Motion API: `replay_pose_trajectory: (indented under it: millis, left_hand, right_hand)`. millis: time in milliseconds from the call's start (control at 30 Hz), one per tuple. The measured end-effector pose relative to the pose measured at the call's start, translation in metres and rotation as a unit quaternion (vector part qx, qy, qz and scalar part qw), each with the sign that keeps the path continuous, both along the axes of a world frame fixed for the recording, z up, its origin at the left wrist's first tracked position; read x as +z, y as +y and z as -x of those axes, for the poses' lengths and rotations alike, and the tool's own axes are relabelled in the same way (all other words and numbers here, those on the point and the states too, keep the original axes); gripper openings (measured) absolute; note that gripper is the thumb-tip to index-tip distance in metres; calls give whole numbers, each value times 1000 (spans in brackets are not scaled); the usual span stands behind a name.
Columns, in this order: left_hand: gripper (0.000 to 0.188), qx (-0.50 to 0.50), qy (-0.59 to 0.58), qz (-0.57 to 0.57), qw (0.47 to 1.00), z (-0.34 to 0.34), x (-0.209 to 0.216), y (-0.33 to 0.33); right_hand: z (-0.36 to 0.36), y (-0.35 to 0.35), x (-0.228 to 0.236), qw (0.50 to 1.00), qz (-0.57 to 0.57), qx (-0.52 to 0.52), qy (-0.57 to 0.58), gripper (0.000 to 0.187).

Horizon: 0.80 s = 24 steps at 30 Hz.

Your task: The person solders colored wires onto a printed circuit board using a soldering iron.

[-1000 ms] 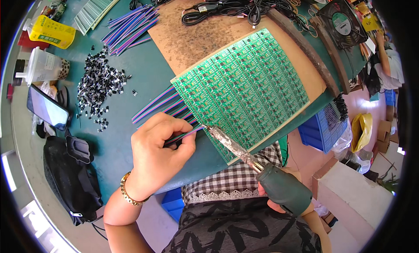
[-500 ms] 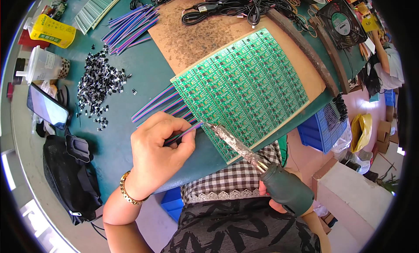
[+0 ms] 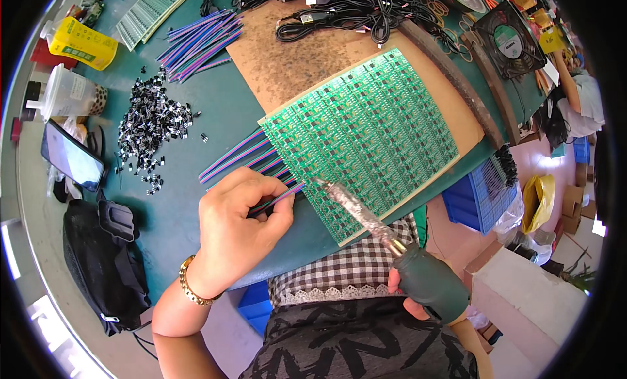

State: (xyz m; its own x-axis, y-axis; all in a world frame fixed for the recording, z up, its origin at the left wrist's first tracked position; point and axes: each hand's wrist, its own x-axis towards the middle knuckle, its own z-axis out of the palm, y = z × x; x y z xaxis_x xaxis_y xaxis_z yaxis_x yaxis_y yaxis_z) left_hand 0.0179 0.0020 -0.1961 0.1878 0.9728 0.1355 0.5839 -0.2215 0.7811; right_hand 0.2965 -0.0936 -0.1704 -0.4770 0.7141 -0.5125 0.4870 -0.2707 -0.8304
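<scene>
My left hand (image 3: 245, 212), a gold bracelet on its wrist, pinches a multicoloured ribbon wire (image 3: 285, 195) whose end lies at the near left edge of a large green circuit board panel (image 3: 372, 137). Several similar wires (image 3: 232, 158) run from that edge, partly hidden by the hand. My right hand (image 3: 417, 309), mostly hidden behind the dark green handle, is closed round a soldering iron (image 3: 358, 211). Its worn metal shaft slants over the panel, and the tip is just right of the held wire's end. Whether the tip touches the board, I cannot tell.
Brown cardboard (image 3: 274, 59) lies under the panel. Left are a pile of small black connectors (image 3: 153, 121), loose wires (image 3: 199, 46), a phone (image 3: 73, 155) and a cup (image 3: 75, 95). Black cables (image 3: 353, 16), a metal bar (image 3: 450, 78) and a fan (image 3: 509, 40) lie beyond.
The soldering iron's tip has shifted slightly right and up, away from the held wire's end. My left hand keeps its pinch. The whole view has shifted slightly.
</scene>
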Motion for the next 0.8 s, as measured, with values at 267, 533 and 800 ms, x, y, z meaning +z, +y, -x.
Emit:
replay_pose_trajectory:
  millis: [267, 533, 800]
  left_hand:
    - [8, -6, 5, -8, 1000, 2, 2, -1]
    - [15, -50, 62, -135, 988, 5, 19, 0]
    - [7, -38, 31, 45, 998, 3, 32, -17]
  right_hand:
    - [-7, -26, -31, 993, -104, -49, 7, 44]
    - [-8, -29, -41, 991, -45, -111, 64, 45]
    - [-4, -30, -40, 978, -105, -153, 90, 49]
